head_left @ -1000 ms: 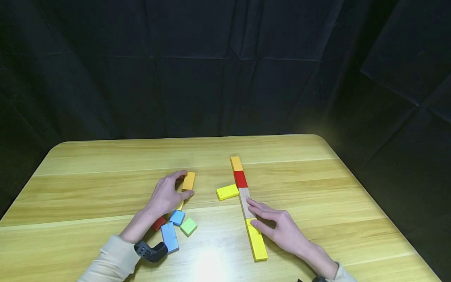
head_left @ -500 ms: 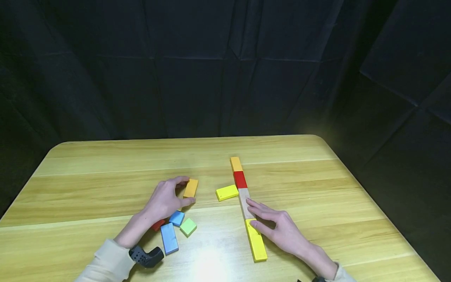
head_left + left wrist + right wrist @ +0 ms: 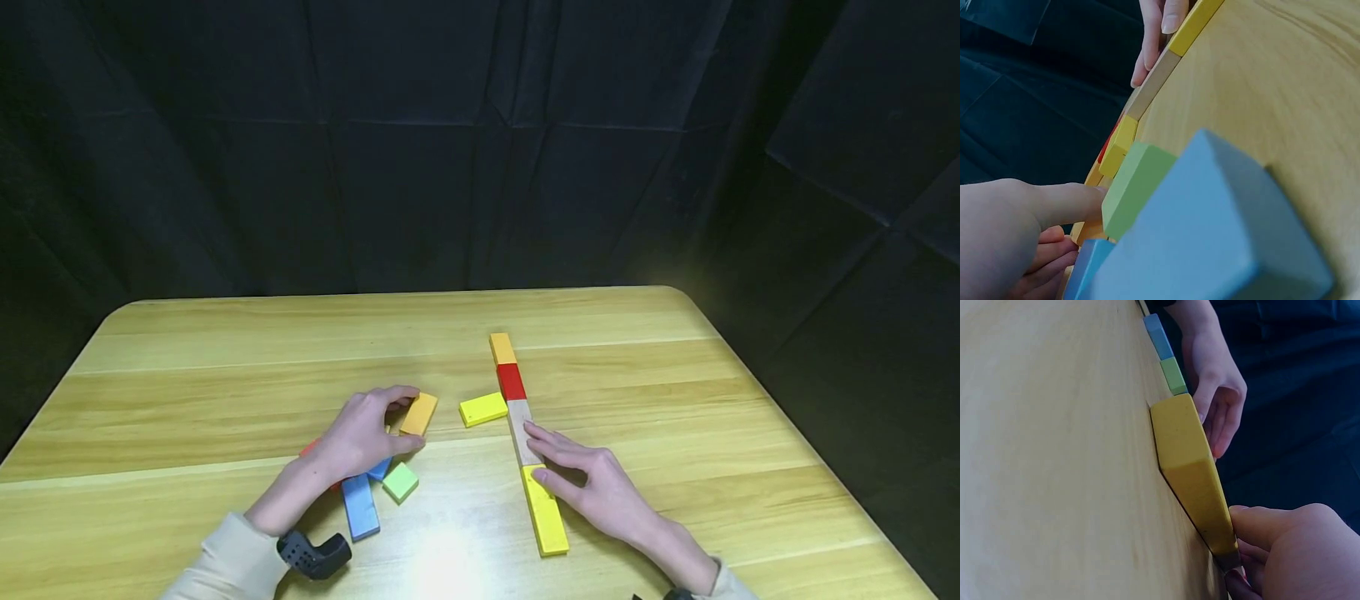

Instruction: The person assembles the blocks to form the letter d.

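Observation:
My left hand [image 3: 367, 437] pinches an orange wooden block [image 3: 420, 413] between thumb and fingertips, low over the table and slightly turned. On the right, my right hand [image 3: 603, 487] rests its fingertips on a pale block [image 3: 517, 414] and its thumb on a long yellow block [image 3: 548, 521]. These two belong to a straight row, with a red block [image 3: 512, 382] and another orange block [image 3: 502, 348] at the far end. A loose yellow block [image 3: 482, 409] lies aslant against the row's left side. In the right wrist view the yellow block [image 3: 1188, 462] lies flat.
Near my left wrist lie a large blue block [image 3: 361, 508], a green block [image 3: 401, 482] and a smaller blue block [image 3: 380, 469]. Red pieces are mostly hidden under my left hand and forearm. A dark cloth [image 3: 405, 167] hangs behind the wooden table [image 3: 675, 367].
My left hand has drawn the orange block nearer and to the right, towards the row, turning it a little. My right hand stays where it was on the row.

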A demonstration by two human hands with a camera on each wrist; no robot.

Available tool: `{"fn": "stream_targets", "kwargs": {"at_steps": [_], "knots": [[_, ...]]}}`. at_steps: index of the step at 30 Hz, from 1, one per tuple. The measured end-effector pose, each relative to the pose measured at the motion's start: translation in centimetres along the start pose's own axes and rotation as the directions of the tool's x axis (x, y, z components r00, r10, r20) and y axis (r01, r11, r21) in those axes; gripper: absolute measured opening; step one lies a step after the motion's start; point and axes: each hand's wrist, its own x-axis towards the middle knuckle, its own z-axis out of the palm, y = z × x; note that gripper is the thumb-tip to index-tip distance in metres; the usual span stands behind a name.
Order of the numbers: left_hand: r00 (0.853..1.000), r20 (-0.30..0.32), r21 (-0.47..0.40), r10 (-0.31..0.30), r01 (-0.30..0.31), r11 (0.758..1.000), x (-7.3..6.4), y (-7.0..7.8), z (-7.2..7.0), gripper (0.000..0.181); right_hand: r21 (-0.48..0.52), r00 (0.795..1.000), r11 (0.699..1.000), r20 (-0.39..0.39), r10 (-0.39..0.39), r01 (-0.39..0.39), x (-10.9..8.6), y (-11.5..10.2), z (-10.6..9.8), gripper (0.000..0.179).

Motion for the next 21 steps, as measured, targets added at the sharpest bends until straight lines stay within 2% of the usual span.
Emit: {"fn": "stream_targets", "kwargs": {"at_steps": [11,21], "knots": [[0.999,0.051,0.012,-0.014,0.013,1.000,-0.3,1.3,0.8,0.064,0.002,1.000,1.000,-0.003,0.006,-0.006,0.0,0.0,-0.1,0.042],[0.997,0.068,0.019,0.028,-0.030,0.999,-0.5,1.6,1.3,0.061,-0.004,1.000,1.000,-0.002,0.010,-0.010,0.0,-0.1,-0.2,0.042]]}}
